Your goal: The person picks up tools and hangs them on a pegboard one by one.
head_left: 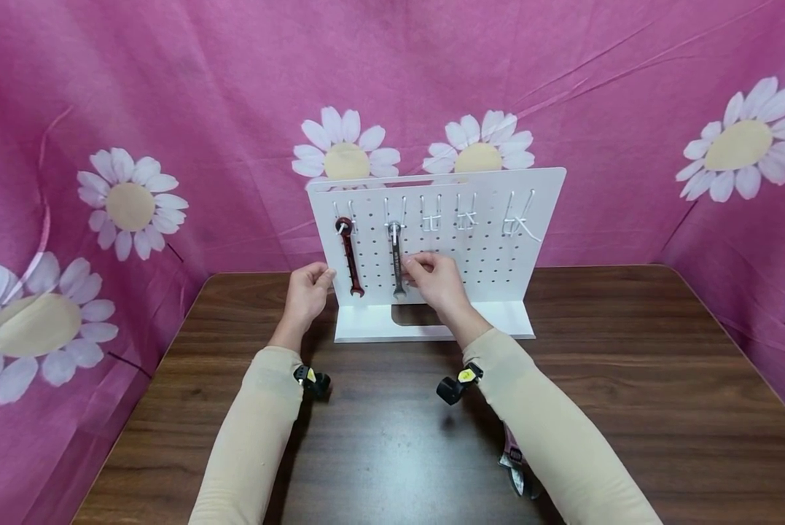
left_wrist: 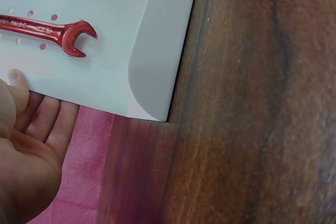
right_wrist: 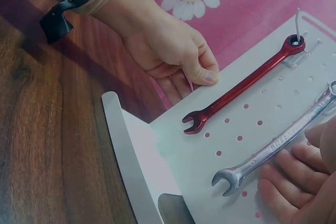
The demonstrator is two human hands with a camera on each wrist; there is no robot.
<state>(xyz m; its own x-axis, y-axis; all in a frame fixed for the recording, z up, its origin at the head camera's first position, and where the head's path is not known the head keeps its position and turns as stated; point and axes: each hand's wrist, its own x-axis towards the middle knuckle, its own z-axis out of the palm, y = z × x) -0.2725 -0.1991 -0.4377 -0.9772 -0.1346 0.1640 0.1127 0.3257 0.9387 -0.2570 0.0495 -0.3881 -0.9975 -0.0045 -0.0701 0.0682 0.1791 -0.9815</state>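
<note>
A white pegboard stands on the wooden table, with a red combination wrench hanging from its leftmost hook. To the right of it hangs a silver combination wrench, its ring end over the second hook and its jaw end pointing down. My left hand pinches the board's left edge, thumb in front and fingers behind, as the left wrist view shows. Just right of the silver wrench's shaft is my right hand, fingers loosely bent. Whether its fingertips touch the shaft I cannot tell.
Further right on the board are several metal hooks with no tools on them. A tool with a purplish handle and metal jaws lies on the table, partly hidden by my right sleeve. Pink flowered cloth surrounds the table.
</note>
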